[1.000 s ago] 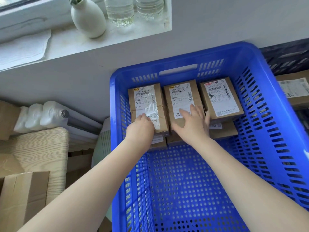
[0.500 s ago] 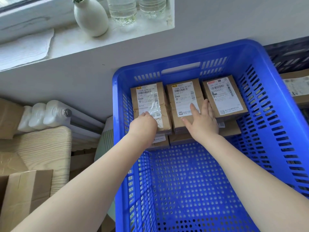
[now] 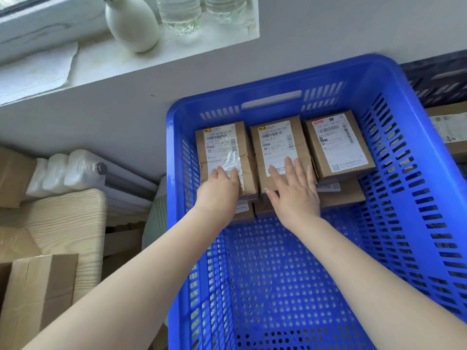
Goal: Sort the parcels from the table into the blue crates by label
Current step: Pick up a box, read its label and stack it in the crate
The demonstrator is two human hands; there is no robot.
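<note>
A blue crate point(image 3: 404, 137) holds brown parcels stacked two layers deep along its far wall. On the top layer lie a left parcel point(image 3: 222, 140), a middle parcel point(image 3: 276, 137) and a right parcel point(image 3: 336, 142), each with a white label. My left hand point(image 3: 219, 190) rests on the near end of the left parcel, fingers lying over its label. My right hand point(image 3: 294, 188) lies flat with straight fingers on the middle parcel. Lower parcels point(image 3: 341, 195) peek out beneath.
A windowsill with a white vase point(image 3: 132, 24) and water bottles point(image 3: 179, 11) runs above. Left of the crate are a radiator point(image 3: 75, 170), a wooden surface point(image 3: 65, 221) and cardboard boxes point(image 3: 38, 294). Another parcel point(image 3: 449, 127) sits in a dark crate point(image 3: 439, 79) at right.
Both hands have slid slightly farther onto the parcels, and my left fingers now lie over the left parcel's label. The camera view has shifted a little.
</note>
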